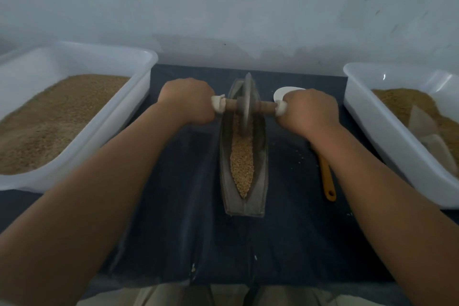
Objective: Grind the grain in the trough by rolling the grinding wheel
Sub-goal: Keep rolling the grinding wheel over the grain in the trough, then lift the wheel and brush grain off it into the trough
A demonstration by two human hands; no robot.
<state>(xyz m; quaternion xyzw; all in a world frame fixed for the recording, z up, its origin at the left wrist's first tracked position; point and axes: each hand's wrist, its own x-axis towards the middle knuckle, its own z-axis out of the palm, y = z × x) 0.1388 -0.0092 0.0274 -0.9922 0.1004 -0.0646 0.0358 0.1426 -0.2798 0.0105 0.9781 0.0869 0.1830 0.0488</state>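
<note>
**A:** Grey wheel, grey trough. Where does the grinding wheel (246,104) sit?

**B:** It stands on edge in the trough (260,169), in the half toward 12 o'clock, with its rim down in the grain (242,164). The trough lies in the middle of the dark mat (173,206).

**A:** And the hands?

**B:** The left hand (188,102) is wrapped round the white-capped end of the axle (268,105) at 9 o'clock, and the right hand (310,109) round the end at 3 o'clock. Both fists are closed firmly on it.

**A:** How would you roll it well?

**B:** I'd push and pull evenly with both hands, so the axle sits square across the trough. Lean harder on one side and the disc would likely tilt and ride up a wall. I'd bear down steadily and carry the stroke right to the 6 o'clock tip, where the grain looks whole.

**A:** Which way does the trough run?

**B:** It's boat-shaped, with its long axis from 6 to 12 o'clock — one point toward the person, the other toward the wall. The axle crosses it from 9 to 3, so the wheel's rolling line matches the trough's length.

**A:** Anything nearby?

**B:** There's a white tub (149,57) of grain at 9 o'clock and a second tub (372,119) at 3. A scoop (327,176) with an orange handle lies between the trough and that second tub — partly hidden under the right forearm.
</note>
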